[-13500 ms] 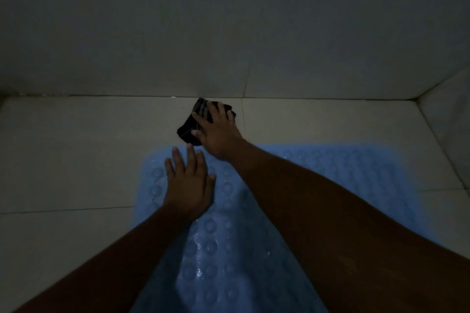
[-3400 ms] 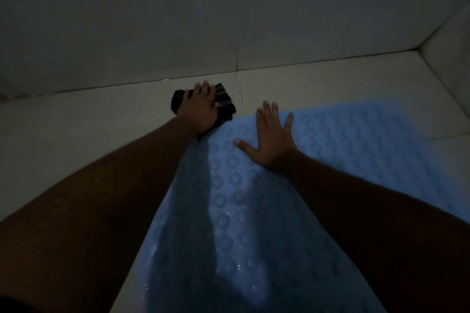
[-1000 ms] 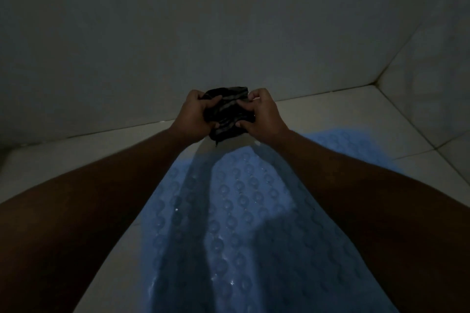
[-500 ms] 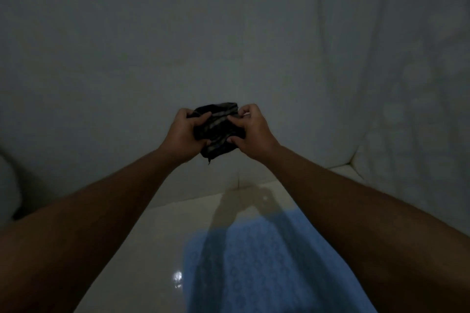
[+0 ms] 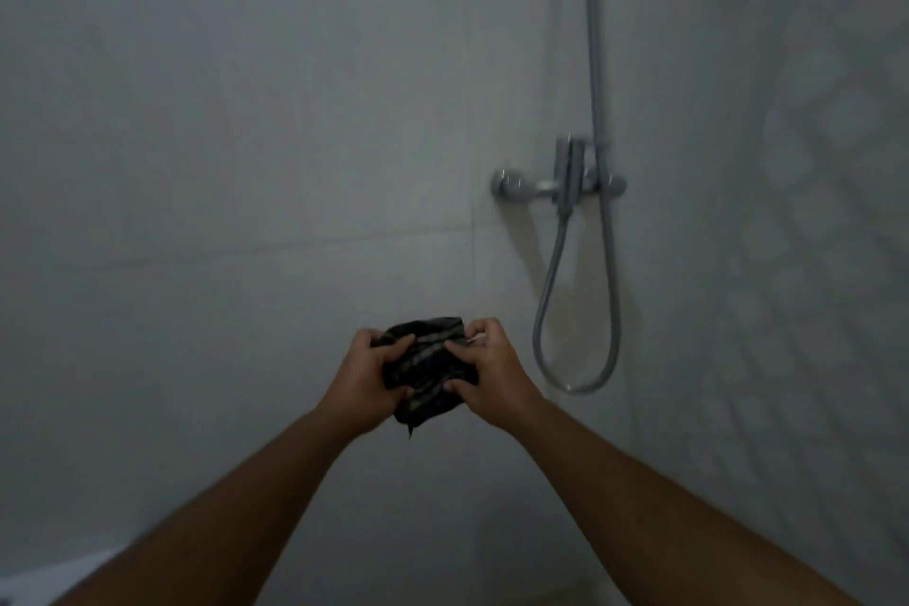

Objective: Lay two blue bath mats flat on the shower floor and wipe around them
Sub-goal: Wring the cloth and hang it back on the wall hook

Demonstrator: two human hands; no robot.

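Observation:
A dark striped cloth (image 5: 427,372) is bunched up in the air in front of the tiled wall, gripped from both sides. My left hand (image 5: 368,379) holds its left edge and my right hand (image 5: 487,372) holds its right edge, fingers curled into the fabric. A corner of the cloth hangs down below the hands. The blue bath mats and the shower floor are out of view.
A chrome shower mixer (image 5: 558,185) is mounted on the wall up and to the right of my hands, with a riser pipe (image 5: 592,30) and a looped hose (image 5: 578,310) below it. A patterned wall (image 5: 811,212) stands at the right. A pale edge (image 5: 44,581) shows at the bottom left.
The view has tilted up from the floor to the wall, so the blue mat has left the frame and the shower fitting has appeared. Both hands keep hold of the cloth.

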